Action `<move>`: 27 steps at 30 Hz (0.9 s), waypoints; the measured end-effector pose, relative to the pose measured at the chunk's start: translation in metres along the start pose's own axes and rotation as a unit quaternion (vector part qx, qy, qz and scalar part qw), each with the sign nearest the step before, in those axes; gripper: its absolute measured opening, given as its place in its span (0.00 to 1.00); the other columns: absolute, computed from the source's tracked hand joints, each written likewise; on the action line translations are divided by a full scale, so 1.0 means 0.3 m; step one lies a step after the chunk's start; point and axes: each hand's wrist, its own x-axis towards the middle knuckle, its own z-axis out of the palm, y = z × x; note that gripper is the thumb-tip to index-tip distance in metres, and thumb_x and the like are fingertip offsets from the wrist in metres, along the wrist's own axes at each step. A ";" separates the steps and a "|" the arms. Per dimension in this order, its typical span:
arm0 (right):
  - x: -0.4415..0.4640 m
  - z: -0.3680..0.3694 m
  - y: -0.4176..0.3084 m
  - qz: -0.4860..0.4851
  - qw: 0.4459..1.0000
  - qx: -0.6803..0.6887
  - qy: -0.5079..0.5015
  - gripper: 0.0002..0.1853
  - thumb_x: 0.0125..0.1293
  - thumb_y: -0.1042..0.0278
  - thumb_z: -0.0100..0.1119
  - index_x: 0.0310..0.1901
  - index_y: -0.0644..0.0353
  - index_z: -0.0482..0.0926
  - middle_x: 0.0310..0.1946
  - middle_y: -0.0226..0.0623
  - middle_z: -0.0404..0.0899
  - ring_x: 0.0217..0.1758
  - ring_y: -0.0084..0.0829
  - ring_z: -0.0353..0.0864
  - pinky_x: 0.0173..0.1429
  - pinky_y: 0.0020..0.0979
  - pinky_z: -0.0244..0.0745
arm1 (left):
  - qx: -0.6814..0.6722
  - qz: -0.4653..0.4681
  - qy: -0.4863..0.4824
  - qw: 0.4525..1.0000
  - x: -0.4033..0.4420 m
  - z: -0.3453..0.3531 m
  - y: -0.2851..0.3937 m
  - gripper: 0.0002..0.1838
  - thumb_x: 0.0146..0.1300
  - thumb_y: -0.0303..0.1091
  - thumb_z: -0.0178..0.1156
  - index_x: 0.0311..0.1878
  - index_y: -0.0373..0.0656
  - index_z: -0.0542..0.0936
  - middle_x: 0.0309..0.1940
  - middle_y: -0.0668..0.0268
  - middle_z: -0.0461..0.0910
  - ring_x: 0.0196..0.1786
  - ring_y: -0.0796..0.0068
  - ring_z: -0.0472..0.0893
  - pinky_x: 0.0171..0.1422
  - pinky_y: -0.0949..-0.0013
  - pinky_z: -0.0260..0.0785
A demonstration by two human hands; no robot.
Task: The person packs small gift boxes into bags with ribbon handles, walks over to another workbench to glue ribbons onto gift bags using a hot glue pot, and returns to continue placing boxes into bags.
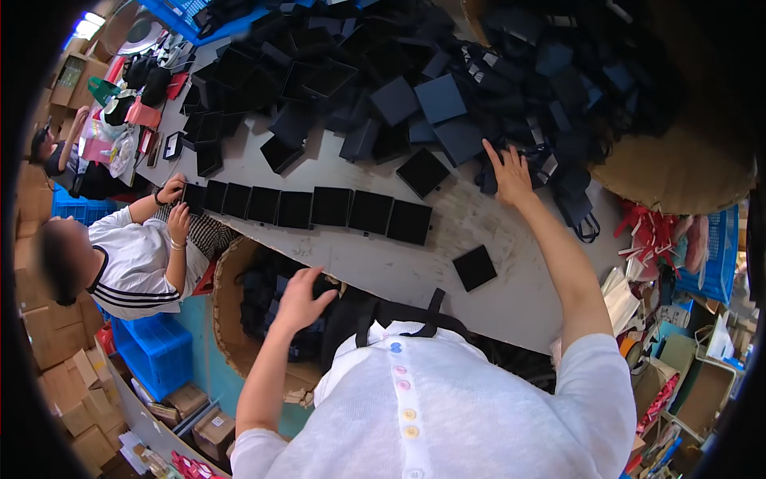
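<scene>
My right hand (511, 172) reaches to the edge of a heap of dark blue boxes and pouches, its fingers spread beside a blue box (460, 140). Nothing shows in its grasp. My left hand (303, 299) hovers at the table's near edge, above a large open carton (227, 315), fingers apart and holding nothing. Between my hands a single black open box (475, 268) lies on the grey table (359, 267). A row of black open boxes (329, 207) runs left from the middle of the table. Another black box (423, 172) sits near the heap.
A co-worker (136, 255) in a white shirt sits at the left, hands at the row's far end. Another person (60, 156) is farther back. Blue crates (155, 355) stand lower left. Red ribbons (645, 231) hang at the right, by a large cardboard carton (678, 164).
</scene>
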 end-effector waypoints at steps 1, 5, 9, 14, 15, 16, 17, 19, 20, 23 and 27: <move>-0.014 -0.032 -0.023 -0.002 1.000 -0.004 0.003 0.62 0.44 0.72 0.69 0.73 0.38 0.32 0.63 0.57 0.60 0.72 0.56 0.51 0.72 0.51 0.49 | -0.012 0.035 0.005 0.999 0.026 0.027 0.041 0.30 0.53 0.40 0.66 0.58 0.39 0.72 0.54 0.51 0.73 0.58 0.50 0.71 0.62 0.59 0.65; -0.155 -0.184 -0.182 0.033 0.963 0.266 -0.016 0.66 0.39 0.67 0.74 0.73 0.42 0.32 0.56 0.62 0.66 0.70 0.50 0.58 0.72 0.46 0.51 | -0.125 0.118 -0.012 0.985 0.120 0.112 0.208 0.37 0.50 0.39 0.68 0.63 0.38 0.66 0.57 0.52 0.72 0.61 0.53 0.70 0.65 0.59 0.63; -0.282 -0.284 -0.325 -0.121 0.804 0.578 -0.073 0.66 0.38 0.67 0.76 0.73 0.47 0.36 0.61 0.57 0.64 0.62 0.43 0.69 0.65 0.41 0.64 | -0.431 0.108 -0.037 0.895 0.233 0.211 0.387 0.55 0.42 0.38 0.76 0.70 0.38 0.52 0.66 0.51 0.61 0.68 0.61 0.63 0.69 0.59 0.59; -0.312 -0.325 -0.421 -0.197 0.757 0.621 -0.045 0.65 0.37 0.71 0.77 0.73 0.50 0.37 0.62 0.49 0.63 0.60 0.40 0.71 0.62 0.39 0.67 | -0.553 0.173 0.000 0.815 0.286 0.220 0.452 0.60 0.39 0.34 0.76 0.72 0.36 0.46 0.66 0.54 0.59 0.68 0.64 0.60 0.71 0.66 0.52; -0.319 -0.333 -0.414 -0.181 0.737 0.647 -0.069 0.65 0.39 0.71 0.76 0.73 0.51 0.36 0.63 0.48 0.63 0.59 0.39 0.71 0.62 0.38 0.67 | -0.535 0.167 0.002 0.828 0.283 0.225 0.445 0.60 0.40 0.34 0.76 0.72 0.37 0.45 0.65 0.54 0.60 0.66 0.64 0.63 0.70 0.66 0.54; -0.316 -0.342 -0.419 -0.199 0.737 0.642 -0.071 0.65 0.39 0.71 0.76 0.73 0.51 0.36 0.63 0.48 0.63 0.59 0.39 0.71 0.62 0.38 0.67 | -0.560 0.146 0.020 0.815 0.279 0.229 0.432 0.57 0.43 0.34 0.75 0.72 0.40 0.48 0.63 0.56 0.61 0.64 0.65 0.65 0.68 0.64 0.57; -0.315 -0.348 -0.418 -0.139 0.653 0.741 -0.072 0.57 0.45 0.71 0.72 0.73 0.52 0.41 0.62 0.47 0.65 0.58 0.37 0.72 0.61 0.36 0.68 | -0.585 0.126 0.033 0.801 0.277 0.218 0.430 0.53 0.45 0.34 0.74 0.72 0.44 0.50 0.61 0.58 0.63 0.63 0.66 0.66 0.67 0.62 0.60; -0.298 -0.322 -0.407 -0.078 0.558 0.823 -0.074 0.50 0.51 0.71 0.68 0.72 0.54 0.45 0.61 0.45 0.67 0.57 0.35 0.73 0.60 0.34 0.69 | -0.718 0.042 -0.022 0.694 0.267 0.194 0.409 0.48 0.49 0.34 0.72 0.69 0.48 0.53 0.59 0.62 0.65 0.62 0.68 0.67 0.62 0.57 0.65; -0.273 -0.301 -0.414 -0.043 0.613 0.787 -0.059 0.41 0.56 0.73 0.63 0.70 0.56 0.52 0.60 0.43 0.69 0.57 0.33 0.74 0.60 0.32 0.69 | -0.823 -0.049 -0.089 0.559 0.260 0.191 0.405 0.42 0.53 0.33 0.70 0.67 0.53 0.55 0.57 0.67 0.67 0.61 0.71 0.68 0.58 0.53 0.70; -0.250 -0.263 -0.436 -0.035 0.688 0.722 -0.065 0.19 0.64 0.76 0.54 0.58 0.64 0.71 0.55 0.39 0.75 0.56 0.29 0.75 0.58 0.28 0.70 | -0.756 -0.018 -0.079 0.649 0.244 0.231 0.411 0.46 0.51 0.33 0.71 0.69 0.52 0.52 0.58 0.66 0.66 0.61 0.69 0.69 0.58 0.52 0.69; -0.255 -0.293 -0.484 -0.097 0.712 0.693 -0.059 0.21 0.59 0.77 0.58 0.56 0.67 0.72 0.51 0.38 0.77 0.54 0.30 0.76 0.58 0.31 0.72 | -0.536 0.095 0.041 0.838 0.248 0.273 0.411 0.57 0.41 0.33 0.75 0.69 0.40 0.45 0.60 0.56 0.61 0.63 0.64 0.66 0.65 0.61 0.63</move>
